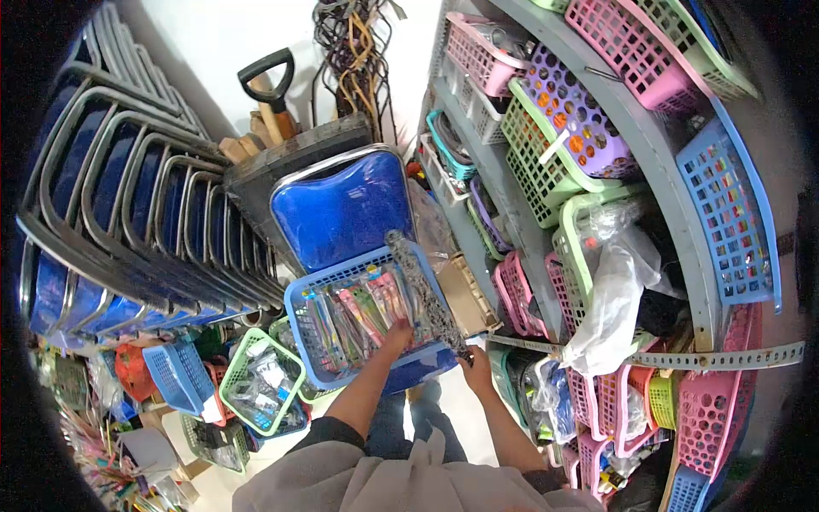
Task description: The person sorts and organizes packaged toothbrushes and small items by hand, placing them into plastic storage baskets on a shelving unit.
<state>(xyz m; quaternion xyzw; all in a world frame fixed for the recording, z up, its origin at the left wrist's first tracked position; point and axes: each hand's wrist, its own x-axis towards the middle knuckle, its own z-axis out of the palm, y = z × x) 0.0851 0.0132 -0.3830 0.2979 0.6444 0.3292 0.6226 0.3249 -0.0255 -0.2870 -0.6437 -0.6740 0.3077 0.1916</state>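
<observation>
A blue plastic basket (pixel 321 361) stands on a blue chair (pixel 343 205) and holds several slim, colourful packages (pixel 363 312) lying side by side. My left hand (pixel 397 336) reaches over the basket's near part, its fingers on or close to the packages; what it grips is too small to make out. A long, dark, speckled strip (pixel 424 290) slants across the basket's right side. My right hand (pixel 474 367) is closed round the strip's lower end, just outside the basket's near right corner.
Stacked blue chairs (pixel 128 183) fill the left side. Grey shelves (pixel 636 115) with pink, green and blue baskets rise on the right. A green basket (pixel 262 381) stands at the lower left, a cardboard box (pixel 465 294) beside the blue basket.
</observation>
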